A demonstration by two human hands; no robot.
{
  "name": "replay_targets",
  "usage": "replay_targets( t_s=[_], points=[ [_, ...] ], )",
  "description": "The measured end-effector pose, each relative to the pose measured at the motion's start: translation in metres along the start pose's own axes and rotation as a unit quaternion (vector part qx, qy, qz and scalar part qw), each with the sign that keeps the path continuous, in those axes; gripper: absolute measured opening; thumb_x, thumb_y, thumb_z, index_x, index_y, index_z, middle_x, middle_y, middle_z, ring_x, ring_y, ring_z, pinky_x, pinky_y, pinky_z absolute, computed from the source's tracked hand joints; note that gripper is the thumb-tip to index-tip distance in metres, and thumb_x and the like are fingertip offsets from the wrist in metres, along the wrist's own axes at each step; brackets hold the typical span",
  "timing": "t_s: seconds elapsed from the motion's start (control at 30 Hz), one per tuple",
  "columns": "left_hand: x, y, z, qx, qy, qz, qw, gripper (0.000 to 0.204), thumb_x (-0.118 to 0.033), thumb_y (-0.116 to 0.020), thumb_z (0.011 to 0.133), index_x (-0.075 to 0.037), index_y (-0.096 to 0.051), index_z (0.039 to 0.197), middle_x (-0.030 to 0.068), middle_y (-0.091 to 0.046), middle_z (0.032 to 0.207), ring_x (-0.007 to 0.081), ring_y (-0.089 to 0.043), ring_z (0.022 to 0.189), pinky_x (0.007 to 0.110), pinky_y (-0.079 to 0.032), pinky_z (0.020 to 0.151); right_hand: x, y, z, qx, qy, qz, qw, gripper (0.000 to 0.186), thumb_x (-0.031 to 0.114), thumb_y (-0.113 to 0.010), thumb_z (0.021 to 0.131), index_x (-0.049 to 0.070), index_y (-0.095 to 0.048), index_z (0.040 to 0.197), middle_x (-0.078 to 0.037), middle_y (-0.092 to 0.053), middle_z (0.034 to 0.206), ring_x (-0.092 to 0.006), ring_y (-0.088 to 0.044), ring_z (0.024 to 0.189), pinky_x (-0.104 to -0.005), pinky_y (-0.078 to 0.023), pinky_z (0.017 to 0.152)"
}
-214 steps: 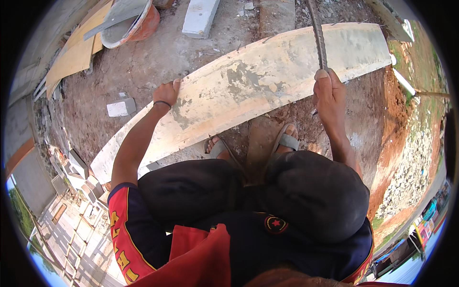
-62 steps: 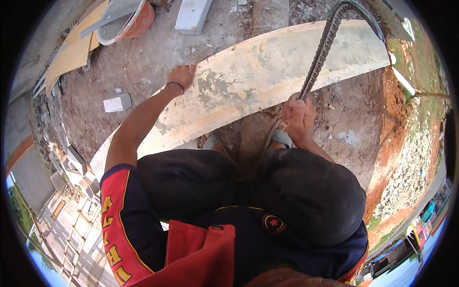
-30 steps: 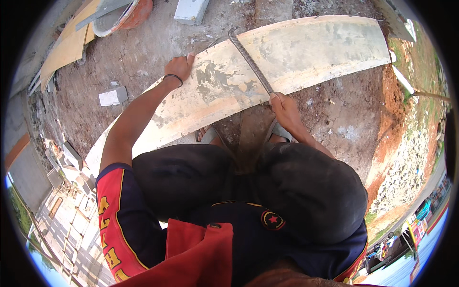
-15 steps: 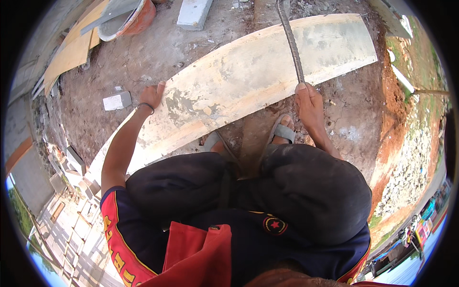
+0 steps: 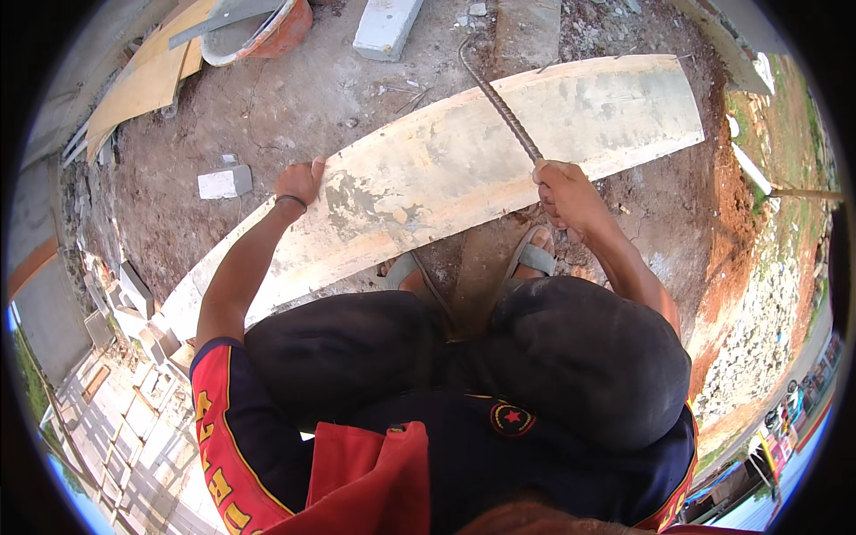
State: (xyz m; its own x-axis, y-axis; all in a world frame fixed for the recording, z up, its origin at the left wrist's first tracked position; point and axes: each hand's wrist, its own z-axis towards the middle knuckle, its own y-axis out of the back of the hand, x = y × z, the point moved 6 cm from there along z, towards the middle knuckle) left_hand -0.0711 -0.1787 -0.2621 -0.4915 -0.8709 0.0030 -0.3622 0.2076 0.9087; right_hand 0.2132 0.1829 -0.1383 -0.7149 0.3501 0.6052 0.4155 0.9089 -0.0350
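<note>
A long, pale wooden board (image 5: 446, 165) with grey cement stains lies slantwise in front of my feet. My left hand (image 5: 300, 181), a dark band at its wrist, is closed over the board's far edge, left of the middle. My right hand (image 5: 563, 192) is wrapped round the near end of a ribbed steel bar (image 5: 504, 109). The bar slants over the board to the far left, and its hooked tip is by the far edge. Thin nails (image 5: 546, 67) stick out along that edge.
A white block (image 5: 225, 184) lies left of the board, a larger one (image 5: 388, 27) beyond it. At the far left are an orange tub (image 5: 283, 34) and yellowish sheets (image 5: 147, 80). Soil drops off to stony ground (image 5: 762, 312) on the right. My sandalled feet (image 5: 535, 254) stand at the board's near edge.
The bar has swung so that its far end points more to the left and nearer, its hooked tip now showing. My right hand has turned and shifted slightly left. My left hand keeps its hold.
</note>
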Motion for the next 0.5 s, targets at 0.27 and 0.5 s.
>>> replay_targets(
  t_s=[0.27,0.5],
  points=[
    [-0.002,-0.004,-0.008,0.017,0.0,-0.025,1.0,0.063,-0.053,-0.031,0.097,-0.006,-0.072,0.091,0.0271,-0.067,0.085,0.0453,-0.064,0.087,0.052,-0.051,0.079,0.033,0.007,-0.015,-0.084,0.205,-0.023,0.975,0.031,0.032,-0.047,0.099,0.008,-0.049,0.08,0.006,-0.038,0.059,-0.0027,-0.032,0.046,-0.0226,-0.028,0.041],
    [0.004,-0.011,-0.014,0.009,0.001,-0.01,1.0,0.058,-0.049,-0.031,0.098,-0.006,-0.071,0.098,0.0292,-0.065,0.087,0.0476,-0.062,0.086,0.054,-0.05,0.079,0.03,0.003,-0.019,-0.03,0.089,-0.026,0.995,0.033,0.034,-0.047,0.099,0.007,-0.05,0.081,0.006,-0.04,0.06,-0.0027,-0.033,0.047,-0.0227,-0.029,0.042]
  ],
)
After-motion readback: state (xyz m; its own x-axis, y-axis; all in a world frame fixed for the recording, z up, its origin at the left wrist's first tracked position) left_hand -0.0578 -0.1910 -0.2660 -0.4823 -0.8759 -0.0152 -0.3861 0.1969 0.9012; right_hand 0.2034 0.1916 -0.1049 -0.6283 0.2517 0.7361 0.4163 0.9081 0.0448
